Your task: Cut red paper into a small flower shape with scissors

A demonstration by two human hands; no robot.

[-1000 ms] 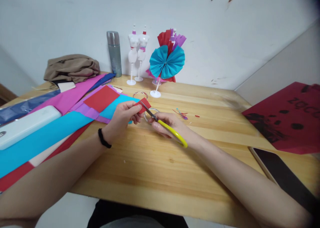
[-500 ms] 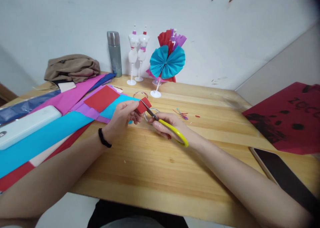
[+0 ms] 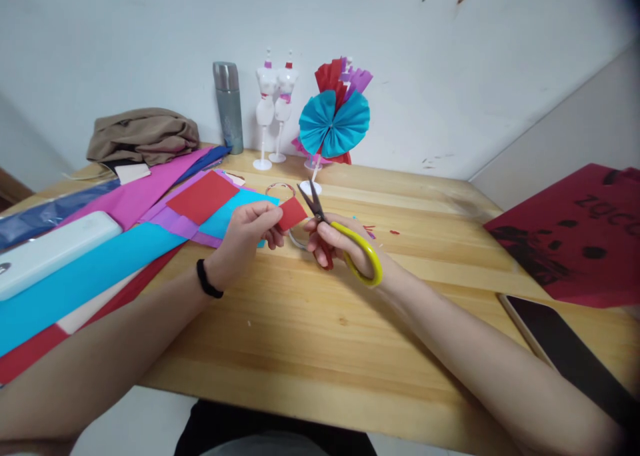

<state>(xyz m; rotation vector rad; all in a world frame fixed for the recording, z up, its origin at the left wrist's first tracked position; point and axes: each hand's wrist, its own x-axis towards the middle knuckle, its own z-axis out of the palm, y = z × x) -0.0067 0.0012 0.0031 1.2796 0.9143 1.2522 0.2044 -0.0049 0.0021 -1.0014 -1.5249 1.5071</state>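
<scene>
Red paper (image 3: 293, 214), likely light and easily creased, sits pinched by its edge in the left hand (image 3: 255, 226) above the tabletop (image 3: 300, 336), best held there, as the right hand (image 3: 333, 243) grips open-bladed scissors (image 3: 319, 217).

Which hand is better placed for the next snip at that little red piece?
Probably the right hand: it holds the scissors, blades parted, close beside the red piece, which the left hand pinches.

smooth wood table (image 3: 300, 349) with pale streaks under my arms, dull red paper (image 3: 293, 214), shiny yellow plastic on the scissors (image 3: 357, 243) and dark metal blades, soft wrinkly brown cloth (image 3: 145, 136), shiny metal top on the gray bottle (image 3: 229, 109), glossy white plastic dress stands (image 3: 265, 109)
</scene>
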